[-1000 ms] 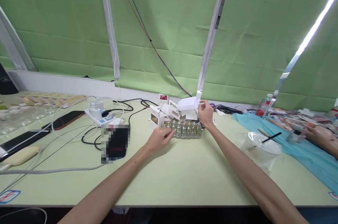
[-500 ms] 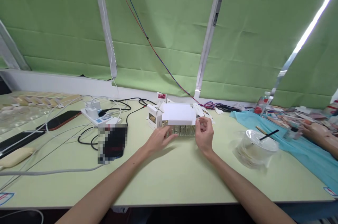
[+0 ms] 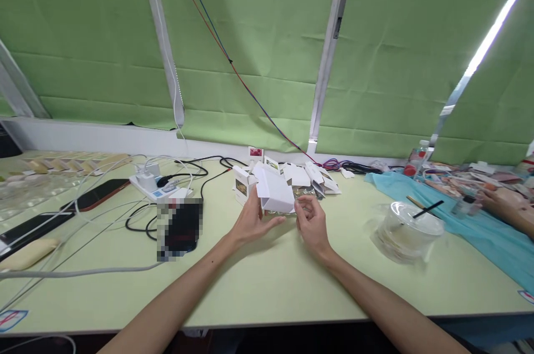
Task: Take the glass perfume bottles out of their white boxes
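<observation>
A small white cardboard box (image 3: 276, 191) is held tilted over the table, an open side facing me. My left hand (image 3: 250, 224) supports its left edge, fingers against the side and thumb stretched out below. At the lower right corner, the curled, pinched fingers of my right hand (image 3: 312, 227) meet the box. Under and behind it, small clear glass bottles (image 3: 301, 192) show only in part. Several printed white cartons (image 3: 242, 187) and folded white card pieces (image 3: 298, 175) lie around the bottles.
To the left are a phone (image 3: 181, 229), a power strip (image 3: 167, 191) and tangled cables. On the right stand a lidded plastic cup (image 3: 409, 234) with a black straw and a blue cloth (image 3: 471, 231). Another person's hand (image 3: 496, 201) is at far right.
The white box has swung from lying level across the bottles to a tilt, its open side nearer me. My right hand moved left and slightly down; my left hand now reaches up its side.
</observation>
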Demonstrator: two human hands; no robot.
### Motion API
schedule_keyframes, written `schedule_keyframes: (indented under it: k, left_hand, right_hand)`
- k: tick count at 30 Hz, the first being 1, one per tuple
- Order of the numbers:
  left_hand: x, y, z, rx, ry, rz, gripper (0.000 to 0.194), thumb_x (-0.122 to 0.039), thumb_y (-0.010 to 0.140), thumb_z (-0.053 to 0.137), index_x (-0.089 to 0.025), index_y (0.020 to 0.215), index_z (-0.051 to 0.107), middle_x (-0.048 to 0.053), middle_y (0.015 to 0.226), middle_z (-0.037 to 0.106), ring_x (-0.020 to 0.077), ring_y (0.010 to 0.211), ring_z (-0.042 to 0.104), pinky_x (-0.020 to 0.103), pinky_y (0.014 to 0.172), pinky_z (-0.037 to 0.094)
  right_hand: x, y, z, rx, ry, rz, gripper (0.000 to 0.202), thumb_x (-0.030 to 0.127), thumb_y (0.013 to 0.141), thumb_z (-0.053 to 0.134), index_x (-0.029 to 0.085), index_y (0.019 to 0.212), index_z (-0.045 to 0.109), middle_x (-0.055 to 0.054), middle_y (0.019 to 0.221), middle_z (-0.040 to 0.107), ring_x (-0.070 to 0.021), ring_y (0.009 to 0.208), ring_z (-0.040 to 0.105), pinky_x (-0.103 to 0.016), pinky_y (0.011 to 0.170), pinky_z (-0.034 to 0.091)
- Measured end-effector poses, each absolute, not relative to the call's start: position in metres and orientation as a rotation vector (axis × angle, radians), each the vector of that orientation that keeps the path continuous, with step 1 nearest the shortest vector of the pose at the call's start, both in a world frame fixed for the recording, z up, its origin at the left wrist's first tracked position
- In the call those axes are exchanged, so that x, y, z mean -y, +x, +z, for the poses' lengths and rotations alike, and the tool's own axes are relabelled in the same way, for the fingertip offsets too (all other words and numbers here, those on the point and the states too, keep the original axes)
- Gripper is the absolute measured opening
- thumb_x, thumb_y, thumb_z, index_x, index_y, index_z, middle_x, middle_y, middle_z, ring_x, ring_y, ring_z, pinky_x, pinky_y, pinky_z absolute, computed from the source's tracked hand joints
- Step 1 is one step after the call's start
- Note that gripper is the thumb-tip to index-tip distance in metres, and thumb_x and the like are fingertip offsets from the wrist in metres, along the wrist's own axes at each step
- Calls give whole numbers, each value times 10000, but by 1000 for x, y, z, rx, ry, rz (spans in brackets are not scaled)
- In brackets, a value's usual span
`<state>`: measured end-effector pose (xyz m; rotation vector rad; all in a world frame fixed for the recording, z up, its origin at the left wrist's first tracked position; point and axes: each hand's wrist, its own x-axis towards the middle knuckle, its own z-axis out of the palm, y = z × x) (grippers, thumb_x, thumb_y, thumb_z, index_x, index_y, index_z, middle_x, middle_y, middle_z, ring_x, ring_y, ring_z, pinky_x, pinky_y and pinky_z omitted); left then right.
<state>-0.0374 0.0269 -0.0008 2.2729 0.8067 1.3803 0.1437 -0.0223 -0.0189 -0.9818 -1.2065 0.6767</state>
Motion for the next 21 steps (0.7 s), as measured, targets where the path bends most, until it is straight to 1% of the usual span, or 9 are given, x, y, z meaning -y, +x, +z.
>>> schedule_keyframes:
  k: [3, 5, 9, 14, 17, 21]
  left_hand:
    - [-22, -38, 7, -760, 2309, 1419, 708, -454, 748, 795, -213, 1298, 420, 139, 1185, 545, 202, 857, 614, 241, 518, 491]
    - [-20, -39, 10, -722, 2335, 1429, 718, -439, 726, 814, -220, 1283, 418, 143, 1206, 536, 212, 862, 628, 241, 501, 488]
    - [-21, -41, 10, -687, 2376, 1383, 785, -423, 699, 827, -250, 1311, 367, 159, 1345, 484, 137, 729, 627, 215, 439, 450]
    - [-23, -42, 7, -701, 2430, 1326, 740, -424, 729, 810, -259, 1279, 344, 212, 1528, 349, 70, 641, 593, 236, 484, 487]
    - [-23, -41, 7, -689, 2443, 1343, 715, -429, 748, 796, -262, 1267, 334, 210, 1533, 352, 59, 616, 583, 249, 502, 501]
    - [-22, -40, 8, -663, 2435, 1374, 725, -430, 753, 796, -259, 1274, 322, 197, 1493, 384, 56, 621, 583, 246, 519, 501]
  right_hand:
    - [23, 146, -17, 1256, -1000, 667, 267, 468, 911, 602, 223, 1007, 555, -8, 797, 624, -95, 459, 446, -237, 395, 318]
    - [23, 147, -15, 1289, -1015, 663, 265, 467, 908, 603, 220, 995, 567, -18, 813, 629, -103, 479, 473, -236, 397, 326]
    - [22, 148, -14, 1351, -1022, 683, 258, 465, 902, 602, 218, 973, 581, -22, 816, 631, -115, 506, 508, -232, 399, 344]
    - [20, 147, -17, 1425, -1009, 691, 213, 428, 903, 580, 217, 932, 582, 4, 761, 608, -118, 506, 510, -230, 422, 343]
    - [20, 147, -18, 1479, -1020, 667, 206, 413, 914, 561, 212, 940, 593, 18, 718, 582, -121, 515, 501, -238, 464, 347]
    - [21, 147, -18, 1533, -1026, 657, 195, 396, 913, 561, 208, 956, 595, 13, 730, 592, -128, 532, 497, -245, 492, 354]
